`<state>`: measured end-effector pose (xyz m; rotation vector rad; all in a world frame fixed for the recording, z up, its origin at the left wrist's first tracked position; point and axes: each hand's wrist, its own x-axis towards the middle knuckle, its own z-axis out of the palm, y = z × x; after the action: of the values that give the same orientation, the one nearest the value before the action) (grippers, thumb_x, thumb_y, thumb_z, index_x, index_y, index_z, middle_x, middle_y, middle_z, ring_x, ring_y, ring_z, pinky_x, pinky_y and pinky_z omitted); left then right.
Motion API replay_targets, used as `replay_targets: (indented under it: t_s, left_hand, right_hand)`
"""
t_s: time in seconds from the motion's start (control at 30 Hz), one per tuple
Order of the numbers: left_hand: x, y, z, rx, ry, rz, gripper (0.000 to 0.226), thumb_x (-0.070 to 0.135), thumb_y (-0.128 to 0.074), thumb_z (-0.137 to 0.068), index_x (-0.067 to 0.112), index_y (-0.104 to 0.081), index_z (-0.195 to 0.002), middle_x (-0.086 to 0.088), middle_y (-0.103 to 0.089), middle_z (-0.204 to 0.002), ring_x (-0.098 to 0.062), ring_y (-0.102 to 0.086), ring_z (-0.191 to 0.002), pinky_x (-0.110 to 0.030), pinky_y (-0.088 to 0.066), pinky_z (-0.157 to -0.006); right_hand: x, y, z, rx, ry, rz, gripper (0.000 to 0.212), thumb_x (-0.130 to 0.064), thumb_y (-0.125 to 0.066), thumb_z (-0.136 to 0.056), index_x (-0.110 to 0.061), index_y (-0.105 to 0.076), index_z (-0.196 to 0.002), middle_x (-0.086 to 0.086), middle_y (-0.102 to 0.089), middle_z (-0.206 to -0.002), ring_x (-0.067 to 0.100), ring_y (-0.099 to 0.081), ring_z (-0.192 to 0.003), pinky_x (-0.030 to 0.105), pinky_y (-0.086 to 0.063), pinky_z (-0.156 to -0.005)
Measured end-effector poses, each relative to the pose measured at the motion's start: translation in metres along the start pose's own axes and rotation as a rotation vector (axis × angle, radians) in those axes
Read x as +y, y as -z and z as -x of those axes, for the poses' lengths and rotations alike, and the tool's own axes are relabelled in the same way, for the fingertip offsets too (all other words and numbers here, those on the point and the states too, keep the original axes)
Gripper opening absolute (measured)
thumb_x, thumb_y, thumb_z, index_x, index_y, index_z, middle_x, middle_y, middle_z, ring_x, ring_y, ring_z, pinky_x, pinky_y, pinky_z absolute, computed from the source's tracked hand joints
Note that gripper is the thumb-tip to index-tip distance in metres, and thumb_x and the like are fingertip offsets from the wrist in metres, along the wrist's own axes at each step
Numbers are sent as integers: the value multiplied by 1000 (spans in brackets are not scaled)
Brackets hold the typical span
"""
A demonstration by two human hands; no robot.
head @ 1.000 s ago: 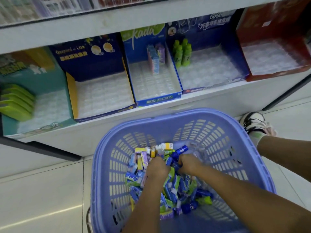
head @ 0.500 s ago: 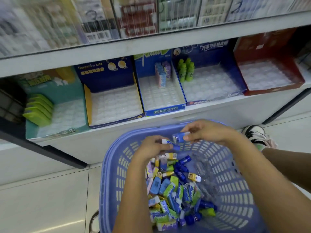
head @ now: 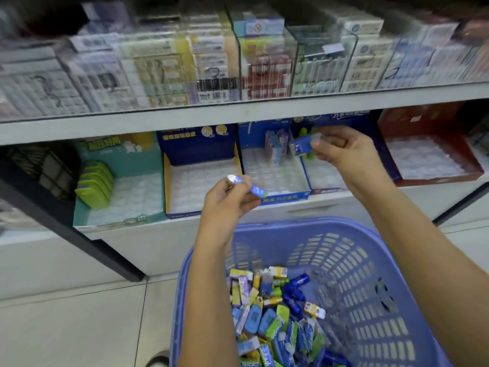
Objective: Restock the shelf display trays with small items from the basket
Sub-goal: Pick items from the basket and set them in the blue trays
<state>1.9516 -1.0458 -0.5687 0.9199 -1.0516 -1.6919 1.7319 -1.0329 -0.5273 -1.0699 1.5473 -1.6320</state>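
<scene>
A purple-blue plastic basket [head: 375, 263] sits low in front of me, holding several small packets [head: 275, 321] in blue, green, yellow and purple. My left hand [head: 230, 200] is raised above the basket, shut on a small blue and white packet [head: 247, 185], in front of the yellow-edged navy tray [head: 201, 186]. My right hand [head: 346, 152] is higher, at the shelf, shut on a small blue bottle [head: 301, 145] over the blue tray [head: 275, 173], which holds a few upright packets [head: 276, 144].
A teal tray [head: 124, 197] with green packs [head: 94, 186] stands at the left. A dark blue tray with green bottles lies behind my right hand. A red tray [head: 428, 160] stands at the right. Boxed goods behind a clear front fill the upper shelf [head: 238, 112]. Tiled floor at left.
Both hands rose out of the basket, each with a small item, and moved up toward the shelf trays. The view tilted up, showing the upper shelf.
</scene>
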Motion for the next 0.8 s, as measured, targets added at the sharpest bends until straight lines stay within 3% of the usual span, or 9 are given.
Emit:
replay_targets:
  t_s: [0.17, 0.27, 0.4, 0.5, 0.6, 0.7, 0.8]
  left_hand:
    - [2, 17, -5, 274, 3, -48, 20, 21, -55, -93, 16, -71, -82, 1, -64, -67, -8, -63, -62, -19, -55, -62]
    - [0, 30, -6, 332, -32, -166, 24, 21, -59, -92, 19, -70, -71, 3, -70, -70, -8, -67, -67, -18, -57, -66]
    - [-4, 41, -5, 312, 26, -234, 22, 22, -57, -94, 16, -71, -78, 1, -73, -82, -8, -70, -76, -18, -55, -75]
    - [-6, 43, -7, 281, 101, -194, 21, 16, -52, -96, 13, -67, -82, -6, -71, -91, -13, -68, -85, -19, -53, -73]
    - [-3, 46, -8, 245, 176, -147, 18, 11, -46, -99, 12, -63, -93, -5, -70, -92, -18, -65, -91, -19, -53, -71]
    - [-3, 52, -8, 207, 198, -92, 22, 9, -42, -100, 7, -60, -110, -4, -72, -95, -18, -67, -96, -24, -54, -79]
    - [-1, 52, -8, 187, 211, -25, 24, 4, -39, -99, 3, -59, -112, -9, -71, -98, -18, -69, -91, -27, -54, -86]
  right_hand:
    - [-2, -63, -13, -126, 182, 204, 19, 0, -70, -79, -10, -65, -95, 4, -69, -86, 3, -65, -75, 16, -52, -76]
    - [6, -105, -28, -174, 290, 445, 17, -6, -71, -80, -6, -68, -97, 4, -70, -92, 13, -66, -84, 19, -49, -80]
    - [18, -137, -45, -316, 390, 856, 23, -11, -61, -87, -10, -65, -110, 6, -69, -106, 20, -62, -99, 20, -42, -81]
    - [24, -146, -50, -389, 413, 962, 24, -9, -57, -90, -7, -62, -113, 11, -65, -112, 25, -60, -104, 27, -45, -87]
    - [28, -149, -58, -418, 367, 1016, 22, -7, -53, -89, -7, -64, -108, 11, -64, -111, 23, -59, -103, 21, -42, -81]
    - [34, -152, -63, -415, 347, 1057, 24, -8, -55, -89, -5, -65, -110, 12, -63, -118, 23, -58, -107, 18, -40, -83]
    - [36, -153, -67, -397, 335, 1092, 26, -10, -57, -90, -5, -66, -114, 12, -57, -125, 25, -54, -113, 15, -33, -81]
